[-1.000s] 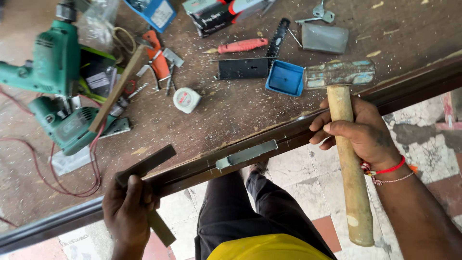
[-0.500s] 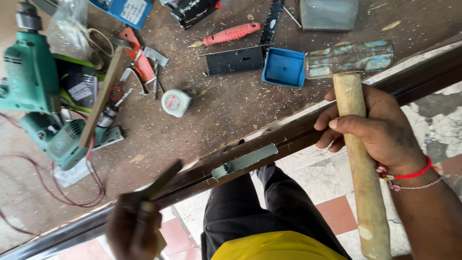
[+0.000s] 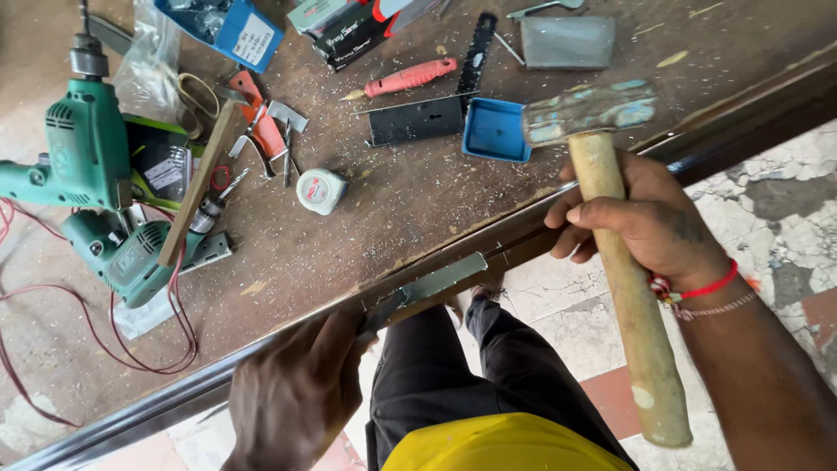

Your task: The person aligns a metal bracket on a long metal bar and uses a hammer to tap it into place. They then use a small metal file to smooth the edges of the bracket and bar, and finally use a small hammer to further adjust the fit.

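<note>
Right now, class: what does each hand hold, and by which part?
The right hand grips the hammer by its upper handle. The left hand holds something against the door edge; what, cannot be told.

Bare board [image 3: 366, 235] lies open between the tape measure [image 3: 320, 190] and door edge [image 3: 261, 349].

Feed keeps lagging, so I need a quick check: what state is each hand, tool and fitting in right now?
Right hand: closed round the hammer handle.
Hammer: held, head over the door face.
Left hand: on the door edge by the plate, grip hidden.
Metal plate: lying along the door edge.
Blue box: open.
Tape measure: retracted.
Green drills: lying idle.
Red screwdriver: lying flat.
</note>
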